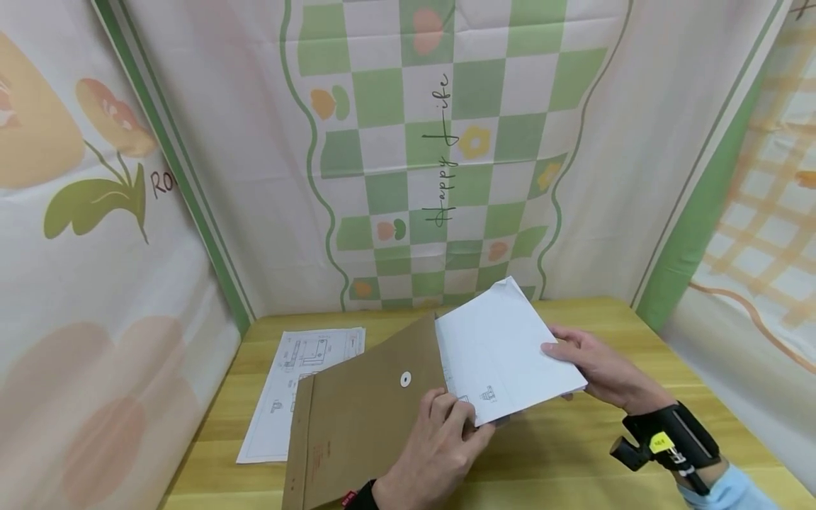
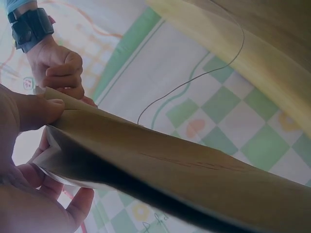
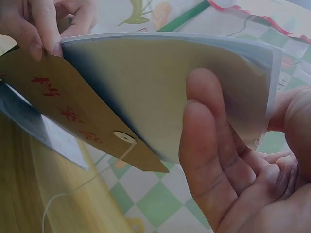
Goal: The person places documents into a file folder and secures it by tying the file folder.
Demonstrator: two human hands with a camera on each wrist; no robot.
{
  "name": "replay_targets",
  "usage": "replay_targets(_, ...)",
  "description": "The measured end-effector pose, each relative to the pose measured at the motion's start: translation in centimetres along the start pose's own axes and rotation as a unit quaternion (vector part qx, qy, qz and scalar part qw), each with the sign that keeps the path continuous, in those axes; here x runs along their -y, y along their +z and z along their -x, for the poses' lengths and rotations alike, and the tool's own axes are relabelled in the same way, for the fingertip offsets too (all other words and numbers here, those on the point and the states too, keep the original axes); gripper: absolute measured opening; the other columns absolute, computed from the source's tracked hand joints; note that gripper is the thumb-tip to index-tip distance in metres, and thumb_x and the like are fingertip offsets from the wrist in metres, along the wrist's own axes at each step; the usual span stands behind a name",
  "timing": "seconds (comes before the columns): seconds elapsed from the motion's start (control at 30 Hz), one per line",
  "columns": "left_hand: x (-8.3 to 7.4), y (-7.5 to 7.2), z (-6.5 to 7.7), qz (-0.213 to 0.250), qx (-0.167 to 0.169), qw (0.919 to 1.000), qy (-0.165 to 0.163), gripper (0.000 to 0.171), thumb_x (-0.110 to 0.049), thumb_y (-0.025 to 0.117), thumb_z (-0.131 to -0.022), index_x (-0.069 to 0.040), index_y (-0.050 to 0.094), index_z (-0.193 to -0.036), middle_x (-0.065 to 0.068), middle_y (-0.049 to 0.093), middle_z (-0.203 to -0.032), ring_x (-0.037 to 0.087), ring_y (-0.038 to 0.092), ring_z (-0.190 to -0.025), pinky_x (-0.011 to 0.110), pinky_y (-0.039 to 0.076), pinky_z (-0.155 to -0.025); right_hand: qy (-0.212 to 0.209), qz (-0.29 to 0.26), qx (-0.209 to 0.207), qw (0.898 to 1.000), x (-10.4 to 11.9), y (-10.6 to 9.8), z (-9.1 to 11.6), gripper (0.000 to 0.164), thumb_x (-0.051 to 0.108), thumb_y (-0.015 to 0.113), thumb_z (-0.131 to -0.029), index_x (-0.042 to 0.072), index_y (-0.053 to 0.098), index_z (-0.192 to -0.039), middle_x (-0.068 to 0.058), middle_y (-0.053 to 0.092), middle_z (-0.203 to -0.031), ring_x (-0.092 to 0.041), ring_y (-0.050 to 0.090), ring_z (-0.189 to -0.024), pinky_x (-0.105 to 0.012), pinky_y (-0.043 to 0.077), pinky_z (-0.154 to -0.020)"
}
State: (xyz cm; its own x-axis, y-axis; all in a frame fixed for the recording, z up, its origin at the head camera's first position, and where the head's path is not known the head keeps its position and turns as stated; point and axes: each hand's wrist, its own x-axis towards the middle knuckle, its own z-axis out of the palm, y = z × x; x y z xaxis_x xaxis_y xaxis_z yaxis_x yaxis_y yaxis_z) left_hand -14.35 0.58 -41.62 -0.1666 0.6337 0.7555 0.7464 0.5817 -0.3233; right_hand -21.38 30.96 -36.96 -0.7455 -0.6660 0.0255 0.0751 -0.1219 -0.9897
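head: the right hand [image 1: 593, 365] pinches white printed paper sheets [image 1: 503, 340] jutting rightward from a brown kraft-paper envelope [image 1: 363, 418]; the left hand [image 1: 440, 439] grips its mouth's near corner. left wrist: fingers pinch the envelope. right wrist: sheets between thumb and fingers.

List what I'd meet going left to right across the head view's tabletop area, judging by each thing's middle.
Printed drawing sheet → brown envelope → left hand → white papers → right hand → black wrist device → light blue sleeve.
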Motion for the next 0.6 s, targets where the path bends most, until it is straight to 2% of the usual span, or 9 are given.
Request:
replay_targets(0.37, 0.1, -0.1, -0.1, -0.001, 0.003, 1.0000, 0.005, 0.019, -0.013, 0.048, -0.093, -0.020, 0.066, -0.093, -0.003, 0.039, -0.076, 0.019, 0.038, -0.081, 0.035, 0.034, -0.080, 0.004, 0.021, 0.004, 1.000, -0.5, 0.5, -1.0, 0.043, 0.007, 0.029, -0.101, 0.001, 0.022, -0.143, -0.019, 0.064, -0.108, -0.020, 0.066, -0.079, -0.025, 0.048, -0.053)
replay_targets(0.6, 0.4, -0.1, -0.2, -0.005, 0.000, 0.9999, 0.012, 0.018, -0.012, 0.049, -0.093, -0.019, 0.066, -0.092, -0.003, 0.039, -0.076, 0.019, 0.039, -0.082, 0.034, 0.035, -0.080, 0.016, 0.031, -0.001, 0.999, -0.5, 0.9, -1.7, 0.046, 0.009, 0.032, -0.100, 0.000, 0.018, -0.144, -0.019, 0.066, -0.105, -0.020, 0.066, -0.077, -0.024, 0.048, -0.052)
